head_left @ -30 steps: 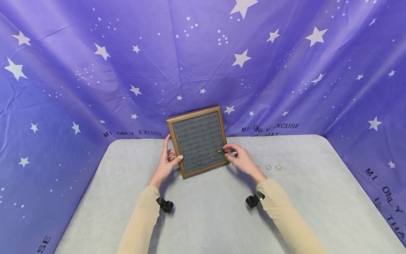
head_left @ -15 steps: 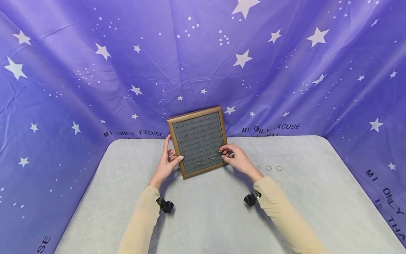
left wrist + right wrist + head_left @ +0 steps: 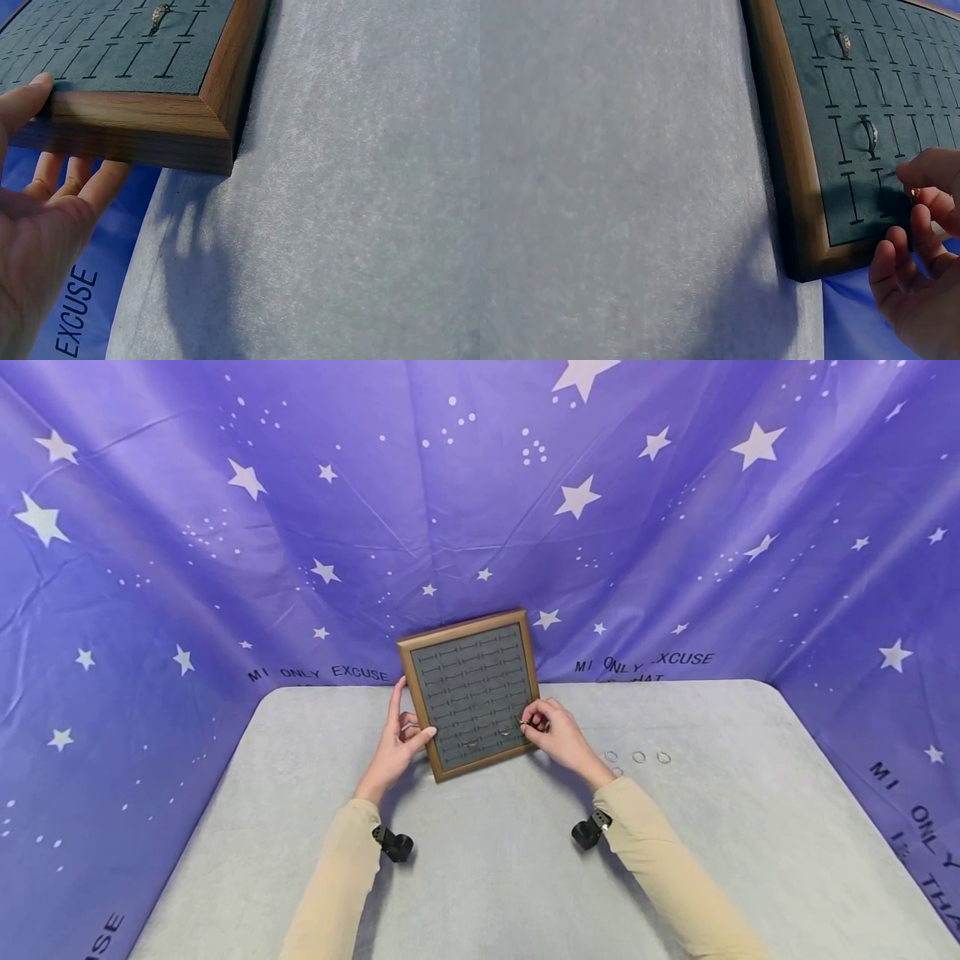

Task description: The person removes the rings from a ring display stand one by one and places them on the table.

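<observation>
A ring display tray [image 3: 462, 628] with a brown wooden frame and a dark grey-green slotted pad stands tilted up near the back of the table. My left hand [image 3: 388, 752] grips its left side, thumb [image 3: 31, 96] on the front of the frame and fingers underneath. At the lower right of the pad, my right hand [image 3: 564, 742] pinches a small gold-coloured ring [image 3: 914, 196] between thumb and forefinger, close over the slots. Two other rings sit in slots: a gold-toned ring [image 3: 843, 43] and a silvery ring [image 3: 871, 136].
Several thin rings, among them one ring [image 3: 638, 757] and another ring [image 3: 663, 758], lie on the grey table [image 3: 487, 860] to the right of my right hand. A purple star-printed cloth [image 3: 435, 485] hangs behind and along both sides.
My right hand has shifted slightly left over the pad, and the pinched ring has turned in its fingers. The left hand and the tray hold nearly the same place.
</observation>
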A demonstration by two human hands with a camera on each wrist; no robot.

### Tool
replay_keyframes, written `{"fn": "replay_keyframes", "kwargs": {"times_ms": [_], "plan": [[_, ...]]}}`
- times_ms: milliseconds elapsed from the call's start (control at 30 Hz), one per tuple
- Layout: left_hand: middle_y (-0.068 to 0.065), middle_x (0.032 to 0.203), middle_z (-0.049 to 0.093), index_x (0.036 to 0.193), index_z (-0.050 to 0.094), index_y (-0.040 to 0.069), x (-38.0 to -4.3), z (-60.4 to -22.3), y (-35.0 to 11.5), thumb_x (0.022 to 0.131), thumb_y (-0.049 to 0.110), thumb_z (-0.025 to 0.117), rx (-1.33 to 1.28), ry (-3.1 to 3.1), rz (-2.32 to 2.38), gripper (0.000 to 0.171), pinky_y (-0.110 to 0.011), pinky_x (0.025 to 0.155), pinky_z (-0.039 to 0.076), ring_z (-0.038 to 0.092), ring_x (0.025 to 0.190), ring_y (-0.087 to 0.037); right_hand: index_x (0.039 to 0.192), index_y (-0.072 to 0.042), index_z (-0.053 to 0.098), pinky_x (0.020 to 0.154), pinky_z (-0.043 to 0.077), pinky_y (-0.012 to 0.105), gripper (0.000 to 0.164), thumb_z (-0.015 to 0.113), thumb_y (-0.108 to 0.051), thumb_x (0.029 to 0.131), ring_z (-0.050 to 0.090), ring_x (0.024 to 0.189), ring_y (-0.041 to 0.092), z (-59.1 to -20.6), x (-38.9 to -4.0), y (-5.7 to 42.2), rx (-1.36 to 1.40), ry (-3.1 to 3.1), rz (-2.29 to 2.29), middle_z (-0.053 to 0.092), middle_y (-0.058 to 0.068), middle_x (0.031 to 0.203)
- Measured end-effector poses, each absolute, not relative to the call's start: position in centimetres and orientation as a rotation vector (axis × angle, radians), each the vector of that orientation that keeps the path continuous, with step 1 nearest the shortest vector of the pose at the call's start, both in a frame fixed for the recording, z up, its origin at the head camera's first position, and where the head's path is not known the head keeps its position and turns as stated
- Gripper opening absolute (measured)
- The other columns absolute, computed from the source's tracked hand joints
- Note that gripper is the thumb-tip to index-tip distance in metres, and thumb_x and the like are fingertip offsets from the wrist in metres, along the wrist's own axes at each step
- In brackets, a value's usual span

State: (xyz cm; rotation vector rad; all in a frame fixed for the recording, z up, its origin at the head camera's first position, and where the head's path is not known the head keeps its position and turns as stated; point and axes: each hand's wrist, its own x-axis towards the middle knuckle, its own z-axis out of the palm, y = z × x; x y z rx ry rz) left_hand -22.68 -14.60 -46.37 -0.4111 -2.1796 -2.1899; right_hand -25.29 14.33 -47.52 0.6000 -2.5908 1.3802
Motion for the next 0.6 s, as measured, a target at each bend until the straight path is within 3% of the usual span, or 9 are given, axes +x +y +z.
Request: {"fn": "replay_keyframes", "kwargs": {"times_ms": [600], "plan": [[-0.010,0.087,0.040,0.157,0.003,0.020,-22.63,-46.34,-14.50,0.089,-0.010,0.061,-0.404,-2.174,-2.197,0.094,-0.020,0.063,0.042,0.042,0.063,-0.010,0.088,-0.003,0.063,0.071,0.046,0.030,0.007,0.067,0.003,0.084,0.054,0.082,0.020,-47.72,-24.53,15.01,0.570,-2.570,1.569,0.054,0.011,0.093]]}}
